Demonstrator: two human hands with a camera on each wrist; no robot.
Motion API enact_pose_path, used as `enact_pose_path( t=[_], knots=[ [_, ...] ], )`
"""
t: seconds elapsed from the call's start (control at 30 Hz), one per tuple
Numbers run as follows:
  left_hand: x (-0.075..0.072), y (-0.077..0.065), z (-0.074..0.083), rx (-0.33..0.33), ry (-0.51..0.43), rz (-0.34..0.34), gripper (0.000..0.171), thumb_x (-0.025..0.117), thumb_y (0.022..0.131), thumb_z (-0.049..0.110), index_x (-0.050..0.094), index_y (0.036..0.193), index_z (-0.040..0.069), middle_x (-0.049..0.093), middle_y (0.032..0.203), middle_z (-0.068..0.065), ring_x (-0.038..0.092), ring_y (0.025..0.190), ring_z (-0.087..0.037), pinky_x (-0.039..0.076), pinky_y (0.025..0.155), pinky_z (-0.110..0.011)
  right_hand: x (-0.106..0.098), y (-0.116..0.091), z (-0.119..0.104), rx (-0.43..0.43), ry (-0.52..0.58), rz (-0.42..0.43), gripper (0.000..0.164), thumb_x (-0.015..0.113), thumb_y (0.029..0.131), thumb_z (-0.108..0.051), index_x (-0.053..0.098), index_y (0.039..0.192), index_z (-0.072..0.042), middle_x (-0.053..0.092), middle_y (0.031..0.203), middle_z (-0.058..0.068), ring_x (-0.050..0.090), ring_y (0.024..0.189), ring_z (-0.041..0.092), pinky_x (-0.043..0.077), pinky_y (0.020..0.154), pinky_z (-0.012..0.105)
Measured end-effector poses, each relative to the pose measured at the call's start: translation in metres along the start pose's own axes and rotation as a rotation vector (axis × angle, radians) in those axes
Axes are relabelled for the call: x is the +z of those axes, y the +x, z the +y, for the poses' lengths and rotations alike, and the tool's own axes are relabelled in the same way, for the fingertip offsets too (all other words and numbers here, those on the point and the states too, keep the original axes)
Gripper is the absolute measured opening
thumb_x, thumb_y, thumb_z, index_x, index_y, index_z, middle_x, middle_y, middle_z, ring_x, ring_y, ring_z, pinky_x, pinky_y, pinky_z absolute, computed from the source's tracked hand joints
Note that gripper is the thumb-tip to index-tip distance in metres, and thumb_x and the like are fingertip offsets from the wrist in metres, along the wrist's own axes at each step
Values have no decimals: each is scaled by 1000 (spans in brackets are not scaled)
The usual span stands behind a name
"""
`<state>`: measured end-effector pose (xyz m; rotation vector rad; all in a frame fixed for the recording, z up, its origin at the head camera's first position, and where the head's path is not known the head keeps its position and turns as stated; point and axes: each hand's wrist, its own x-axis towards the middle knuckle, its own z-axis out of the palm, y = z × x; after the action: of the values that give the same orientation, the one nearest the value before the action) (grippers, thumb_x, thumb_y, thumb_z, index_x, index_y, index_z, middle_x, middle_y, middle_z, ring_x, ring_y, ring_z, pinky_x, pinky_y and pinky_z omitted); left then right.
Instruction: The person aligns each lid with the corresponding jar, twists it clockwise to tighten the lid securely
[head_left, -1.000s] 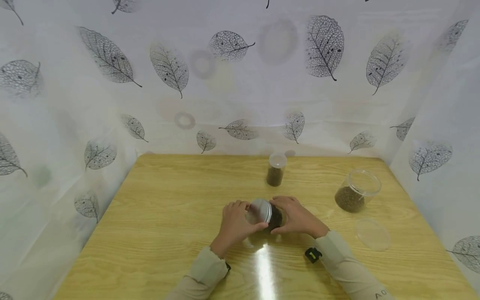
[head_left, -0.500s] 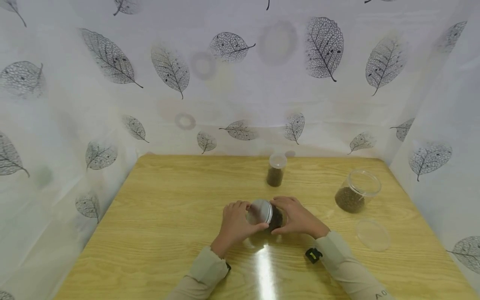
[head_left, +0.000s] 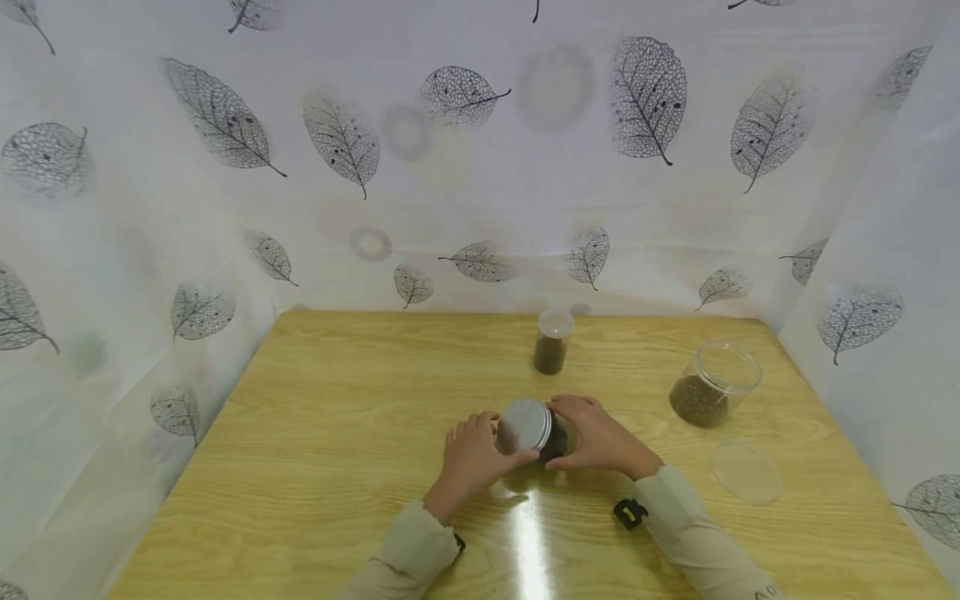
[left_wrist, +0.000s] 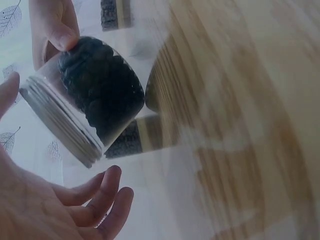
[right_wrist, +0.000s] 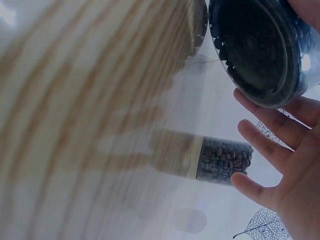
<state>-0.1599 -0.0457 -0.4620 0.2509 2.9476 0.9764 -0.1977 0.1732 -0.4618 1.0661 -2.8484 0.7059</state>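
Note:
A clear jar (left_wrist: 100, 90) of dark beans leans to the left between my hands, its silvery screw lid (head_left: 524, 425) facing up and left. My right hand (head_left: 600, 437) grips the jar's body from the right, thumb in front and fingers behind. Around the lid curve the thumb and fingers of my left hand (head_left: 472, 454). In the left wrist view, a narrow gap shows between the lower left fingers (left_wrist: 112, 180) and the lid. The jar's round bottom (right_wrist: 250, 55) shows in the right wrist view, with several right fingers (right_wrist: 272, 117) spread beside it.
Behind the hands stands a small clear-lidded jar (head_left: 551, 342) of brown beans. At the right, a wide jar (head_left: 708, 387) partly filled with brown contents stands near a clear disc-shaped lid (head_left: 746, 471) lying flat on the wooden table (head_left: 337, 400). Leaf-print curtains (head_left: 480, 192) enclose the table.
The jar and my right hand have shifted slightly to the right. My left hand has slid a little toward me around the lid. The other jars have not moved.

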Motion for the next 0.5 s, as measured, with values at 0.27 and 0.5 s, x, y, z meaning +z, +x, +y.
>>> enact_pose_path(
  t=[0.27,0.5],
  knots=[
    [4,1,-3,44,-52,4,75,78,67,53,52,120,7,59,106,-7,55,97,-25,41,89,-48,3,-1,4,28,14,-7,83,82,64,-47,54,127,-1,58,128,16,49,123,35,33,103,57],
    [5,7,-11,36,-289,-129,81,84,67,28,43,131,1,55,127,-18,54,114,-33,46,93,-49,2,-2,2,61,23,-30,86,82,64,-46,52,130,0,53,133,19,47,124,38,33,103,58]
  ],
)
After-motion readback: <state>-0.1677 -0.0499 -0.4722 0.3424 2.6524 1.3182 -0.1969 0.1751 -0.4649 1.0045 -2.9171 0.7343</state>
